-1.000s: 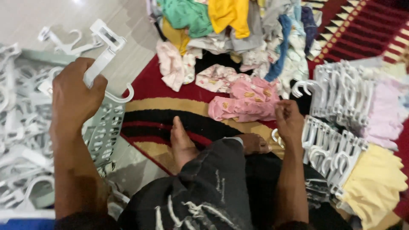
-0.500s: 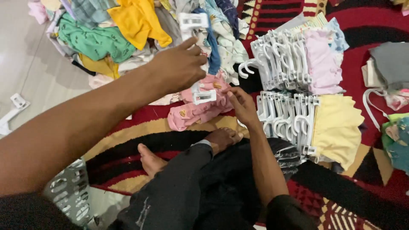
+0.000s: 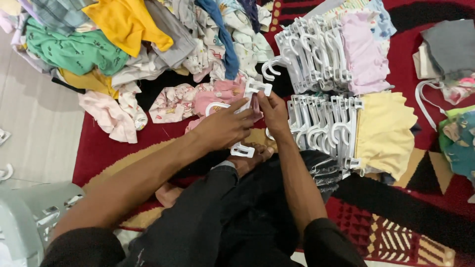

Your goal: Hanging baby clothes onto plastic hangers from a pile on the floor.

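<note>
Both hands hold one white clip hanger (image 3: 243, 118) above the pink garment (image 3: 222, 96) on the carpet (image 3: 99, 148): left hand (image 3: 225, 127) clamped around its middle, right hand (image 3: 272, 111) pinching the top clip. A grey basket (image 3: 29, 212) stands at lower left; its contents are hidden.

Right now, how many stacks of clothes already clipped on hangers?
2: the pink stack by the carpet's top edge, and the yellow stack just below it, right of the right hand. More may lie off-frame.

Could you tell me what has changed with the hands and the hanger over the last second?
The left hand carried the white clip hanger from the basket across to the pink garment; the right hand now grips its clip. The hung stacks stayed put.
</note>
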